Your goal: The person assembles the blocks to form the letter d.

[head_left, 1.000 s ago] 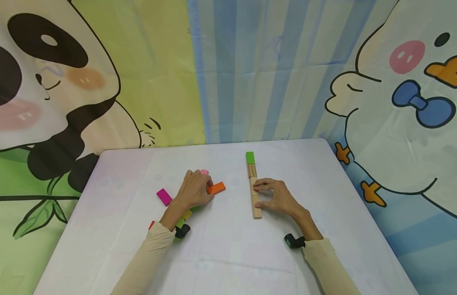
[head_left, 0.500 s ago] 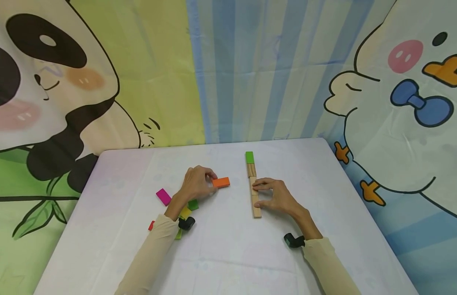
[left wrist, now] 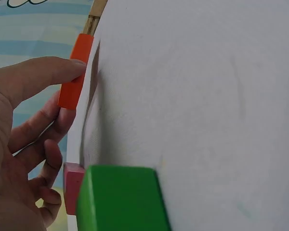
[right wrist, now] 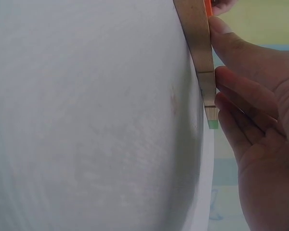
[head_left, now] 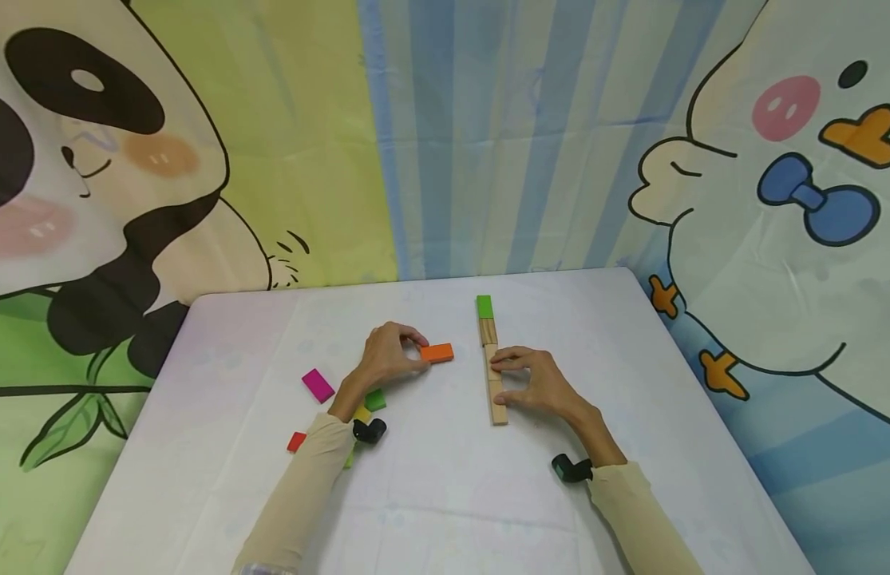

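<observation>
My left hand (head_left: 387, 353) pinches an orange block (head_left: 437, 353) between thumb and fingers, to the left of a straight row of blocks. In the left wrist view the thumb lies on one face of the orange block (left wrist: 78, 82), with fingertips on its other side. The row runs away from me: plain wooden blocks (head_left: 499, 411) nearest, then a darker wooden block (head_left: 488, 331), then a green block (head_left: 484, 307) at the far end. My right hand (head_left: 548, 387) rests its thumb and fingertips on the plain wooden blocks, thumb and fingers spread apart along the row.
Left of the row lie a magenta block (head_left: 318, 385), a green block (head_left: 375, 399), a yellow block (head_left: 362, 413) and a red block (head_left: 297, 442). A lime block (head_left: 348, 461) is mostly behind the left sleeve. A pink block (left wrist: 73, 187) shows in the left wrist view. Printed curtains surround the table.
My left hand has moved right, bringing the orange block nearer the row and turning it more level. The green block by the left wrist has come into fuller view. My right hand stays put.
</observation>
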A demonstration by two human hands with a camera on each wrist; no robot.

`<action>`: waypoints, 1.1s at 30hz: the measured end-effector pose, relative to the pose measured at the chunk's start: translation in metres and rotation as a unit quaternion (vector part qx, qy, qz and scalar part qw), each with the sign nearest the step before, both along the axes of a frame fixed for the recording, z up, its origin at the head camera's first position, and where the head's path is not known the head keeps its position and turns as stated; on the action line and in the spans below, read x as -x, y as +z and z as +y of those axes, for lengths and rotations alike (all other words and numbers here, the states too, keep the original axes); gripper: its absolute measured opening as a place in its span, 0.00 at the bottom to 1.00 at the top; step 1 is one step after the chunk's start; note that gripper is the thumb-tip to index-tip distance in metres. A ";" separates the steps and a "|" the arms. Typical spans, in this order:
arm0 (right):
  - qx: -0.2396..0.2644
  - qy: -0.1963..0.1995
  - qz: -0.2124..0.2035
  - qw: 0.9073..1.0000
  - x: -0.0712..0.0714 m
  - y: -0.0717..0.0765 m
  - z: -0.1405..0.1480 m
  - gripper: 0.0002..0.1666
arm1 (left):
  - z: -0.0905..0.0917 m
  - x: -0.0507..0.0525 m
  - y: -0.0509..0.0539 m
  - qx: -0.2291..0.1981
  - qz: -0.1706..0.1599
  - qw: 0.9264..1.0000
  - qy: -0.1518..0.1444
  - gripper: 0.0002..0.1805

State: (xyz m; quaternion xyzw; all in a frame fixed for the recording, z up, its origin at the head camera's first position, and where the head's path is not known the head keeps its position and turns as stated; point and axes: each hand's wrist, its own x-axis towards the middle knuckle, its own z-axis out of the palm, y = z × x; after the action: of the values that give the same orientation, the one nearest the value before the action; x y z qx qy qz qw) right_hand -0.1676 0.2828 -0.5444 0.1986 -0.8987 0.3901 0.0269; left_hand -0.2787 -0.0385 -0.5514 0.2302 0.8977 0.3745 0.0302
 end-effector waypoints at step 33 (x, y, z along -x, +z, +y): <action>0.001 -0.002 -0.009 1.000 0.002 -0.001 -0.001 0.35 | 0.016 0.027 -0.006 -0.003 -0.033 0.998 -0.047 0.14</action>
State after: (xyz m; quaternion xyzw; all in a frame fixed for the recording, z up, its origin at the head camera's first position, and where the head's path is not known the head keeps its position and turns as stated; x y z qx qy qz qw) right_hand -0.1691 0.2817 -0.5456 0.1937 -0.8990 0.3923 0.0197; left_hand -0.3059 -0.0229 -0.5576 0.2595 0.8834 0.3825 0.0767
